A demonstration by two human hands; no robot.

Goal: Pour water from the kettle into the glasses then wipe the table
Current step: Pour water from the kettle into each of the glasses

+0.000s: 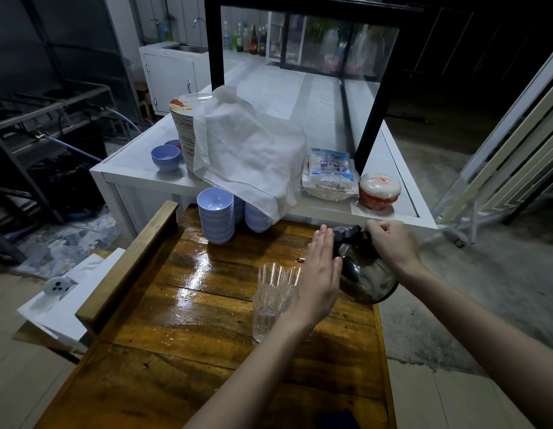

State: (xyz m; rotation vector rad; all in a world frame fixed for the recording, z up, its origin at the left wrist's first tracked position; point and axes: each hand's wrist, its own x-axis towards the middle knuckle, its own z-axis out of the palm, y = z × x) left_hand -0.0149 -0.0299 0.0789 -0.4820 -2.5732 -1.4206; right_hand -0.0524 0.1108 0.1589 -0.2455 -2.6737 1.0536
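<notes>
A: Where was the kettle (366, 274)?

B: At the far right edge of the wooden table (207, 320), tipped toward the left. Its round glass body hung partly over the table's edge, dark lid and handle on top.

A: And the hands?

B: The right hand (392, 246) was closed around the kettle's black handle, knuckles up. The left hand (320, 274) was flat, fingers (323, 239) straight and pressed together, palm against the kettle's left side near the lid. It gripped nothing.

A: The glasses?

B: Two clear ribbed glasses (270, 292), touching or nearly so, just left of the kettle and partly behind the left hand. The nearer one held a little water (I could not judge the farther one).

A: State of the table?

B: The top shone wet in the middle, with bright streaks on the planks.

A: Anything else close by?

B: Stacks of pale blue bowls (215, 215) at the table's far end. Behind them, a white counter (139, 174) with a tall stack of plates (183, 134) half under a white cloth (247, 153), more blue bowls, a packet (330, 173), and a red-and-white tub (379, 190).
</notes>
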